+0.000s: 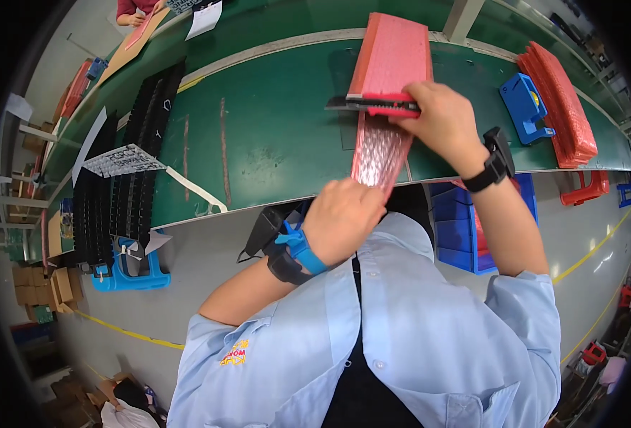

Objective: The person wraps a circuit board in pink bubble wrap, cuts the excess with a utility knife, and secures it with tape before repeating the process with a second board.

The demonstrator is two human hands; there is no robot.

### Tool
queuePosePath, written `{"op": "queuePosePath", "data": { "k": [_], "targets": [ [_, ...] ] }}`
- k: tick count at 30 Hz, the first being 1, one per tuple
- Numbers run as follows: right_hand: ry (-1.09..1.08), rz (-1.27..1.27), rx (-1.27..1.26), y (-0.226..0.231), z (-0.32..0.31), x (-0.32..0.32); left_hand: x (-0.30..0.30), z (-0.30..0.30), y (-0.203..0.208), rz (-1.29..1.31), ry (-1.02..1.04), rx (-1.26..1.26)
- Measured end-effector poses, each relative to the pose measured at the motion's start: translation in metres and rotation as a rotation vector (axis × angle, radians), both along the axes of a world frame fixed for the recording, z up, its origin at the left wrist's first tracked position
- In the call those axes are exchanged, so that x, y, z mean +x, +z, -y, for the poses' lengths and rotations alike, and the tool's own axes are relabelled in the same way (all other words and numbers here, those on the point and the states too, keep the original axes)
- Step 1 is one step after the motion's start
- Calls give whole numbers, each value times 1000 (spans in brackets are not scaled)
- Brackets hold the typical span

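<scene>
In the head view, the pink wrap lies flat on the green table, directly in front of you, with a shiny strip running from it toward your body. Whether the two are joined is hidden behind the cutter. Your left hand has its fingers curled around the strip's near end at the table edge, probably to keep it steady and taut. Your right hand grips the cutter's red handle between thumb and fingers, seemingly for control across the wrap; its dark end points left. Your left wrist sits low and close to your body, knuckles up; your right forearm reaches up and inward.
</scene>
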State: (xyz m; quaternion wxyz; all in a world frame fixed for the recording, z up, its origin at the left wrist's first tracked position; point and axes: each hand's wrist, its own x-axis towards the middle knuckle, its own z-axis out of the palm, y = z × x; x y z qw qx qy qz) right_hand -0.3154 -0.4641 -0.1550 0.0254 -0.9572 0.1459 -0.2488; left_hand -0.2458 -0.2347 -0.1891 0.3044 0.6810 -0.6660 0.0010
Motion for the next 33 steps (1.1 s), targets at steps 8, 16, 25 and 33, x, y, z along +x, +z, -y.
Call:
{"op": "queuePosePath", "data": {
  "k": [8,16,25,33],
  "targets": [
    [-133,-22,-46,14,16,45,20,14,23,215,102,76],
    [-78,-88,2,-5,10,26,41,0,15,75,-20,148],
    [-146,-114,94,-3,9,22,47,18,10,71,-256,-128],
    [-205,-98,238,6,-43,3,52,12,29,144,-216,164]
  ]
}}
